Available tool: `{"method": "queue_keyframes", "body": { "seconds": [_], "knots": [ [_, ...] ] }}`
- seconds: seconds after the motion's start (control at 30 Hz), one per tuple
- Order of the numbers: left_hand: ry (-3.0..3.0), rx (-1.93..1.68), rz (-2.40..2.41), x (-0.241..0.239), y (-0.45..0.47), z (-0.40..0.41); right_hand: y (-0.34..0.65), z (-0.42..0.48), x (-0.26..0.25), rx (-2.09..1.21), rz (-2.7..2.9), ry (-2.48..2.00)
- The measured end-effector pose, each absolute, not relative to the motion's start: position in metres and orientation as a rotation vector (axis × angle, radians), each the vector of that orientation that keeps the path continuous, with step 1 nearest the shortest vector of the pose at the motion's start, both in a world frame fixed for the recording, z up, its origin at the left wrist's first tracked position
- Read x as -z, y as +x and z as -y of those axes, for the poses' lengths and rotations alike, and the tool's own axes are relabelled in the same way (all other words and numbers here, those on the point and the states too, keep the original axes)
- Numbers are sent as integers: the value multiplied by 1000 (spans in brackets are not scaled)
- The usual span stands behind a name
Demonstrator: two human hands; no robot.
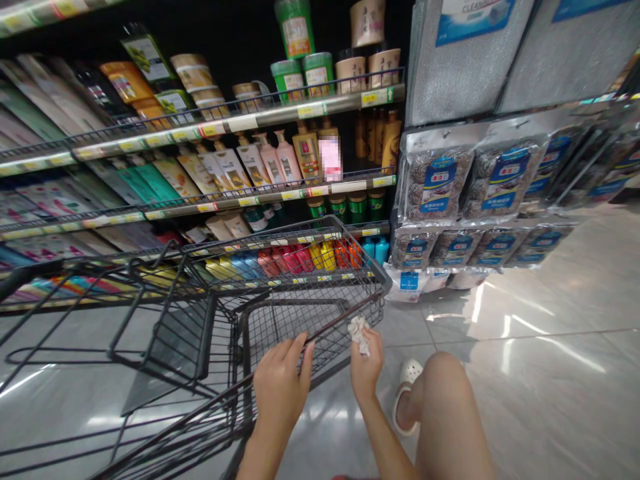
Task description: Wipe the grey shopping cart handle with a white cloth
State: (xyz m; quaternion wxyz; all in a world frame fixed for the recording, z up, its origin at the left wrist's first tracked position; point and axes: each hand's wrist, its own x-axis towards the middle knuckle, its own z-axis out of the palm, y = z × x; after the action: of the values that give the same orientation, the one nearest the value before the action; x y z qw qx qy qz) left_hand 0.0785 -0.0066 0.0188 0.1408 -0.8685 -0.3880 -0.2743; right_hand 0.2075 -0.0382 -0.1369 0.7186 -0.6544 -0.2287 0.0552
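A dark metal shopping cart point(300, 343) stands side-on in front of me. My left hand point(281, 380) grips its near top rail, fingers bent over the bar and thumb on the near side. Further along, close to the cart's front end, my right hand point(367, 363) is closed on a crumpled white tissue point(359, 335) that sticks out above the fingers. The tissue is right beside the rail; whether it touches the bar I cannot tell. The wire basket shows only its mesh and the floor and shelf behind it.
Shelves point(240, 200) of bottles and tubs run behind the cart. To the right hang packs of steel scourers point(433, 183) and grey cleaning cloths point(465, 73). My bent knee point(447, 400) and white clog point(410, 373) are at lower right on the shiny tiled floor point(550, 373).
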Motion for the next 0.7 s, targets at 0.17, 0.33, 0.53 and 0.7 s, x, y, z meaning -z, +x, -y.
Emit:
{"method": "queue_keyframes", "body": {
  "seconds": [0.17,0.33,0.53,0.7],
  "knots": [
    [-2567,792,1203,-23,86,9,208,41,166,-367,158,-1391],
    [-2512,816,1192,-15,102,10,206,31,194,-555,-91,-1352],
    [-2448,664,1216,-11,105,5,212,18,208,-649,-224,-1322],
    [-2434,664,1208,-9,103,2,216,14,207,-702,-286,-1284]
  ]
}}
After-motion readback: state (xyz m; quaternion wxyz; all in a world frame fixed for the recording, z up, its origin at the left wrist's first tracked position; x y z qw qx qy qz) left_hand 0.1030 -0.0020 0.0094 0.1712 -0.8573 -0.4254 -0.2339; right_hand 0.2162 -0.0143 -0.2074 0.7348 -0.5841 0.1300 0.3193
